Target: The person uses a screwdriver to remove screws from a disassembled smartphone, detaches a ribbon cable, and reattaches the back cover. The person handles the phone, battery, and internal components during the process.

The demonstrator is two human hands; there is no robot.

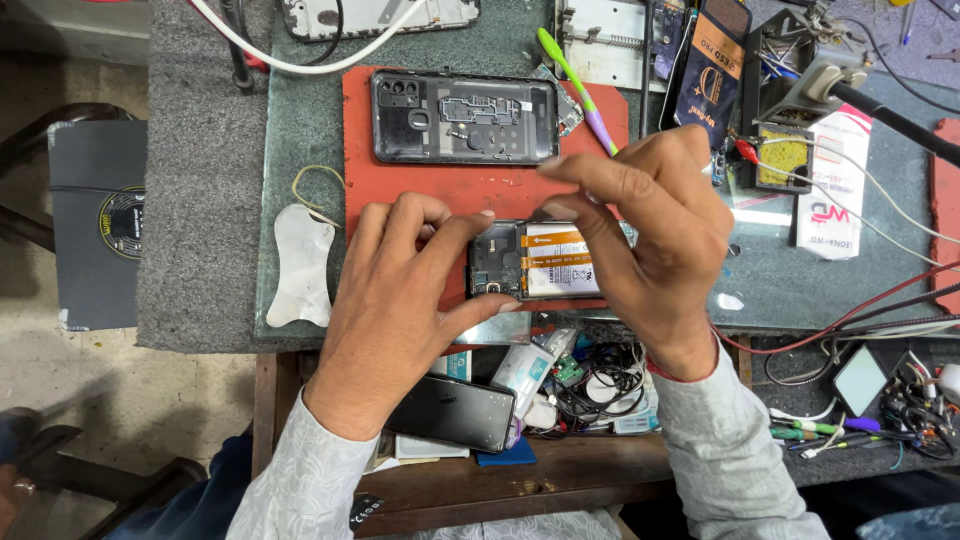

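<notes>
Left hand (395, 300): thumb and forefinger pinch end of opened phone (535, 262), steadying it on red mat (440, 190). Right hand (655, 225): fingertips pinched above phone; whether they grip small part, we cannot tell. Risks we judge: slip nicks exposed battery (560, 262); tiny piece drops into cluttered drawer (590, 385) below; detached back cover (462, 117) gets knocked.

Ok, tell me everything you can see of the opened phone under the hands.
The opened phone lies flat, back side up, on the red mat, its long side running left to right. The back cover is off: a dark board with small parts shows at its left end, and a white battery with orange bands fills the middle. The left hand pinches its left end between finger and thumb. The right hand covers its right end, fingertips above its top edge.
</notes>
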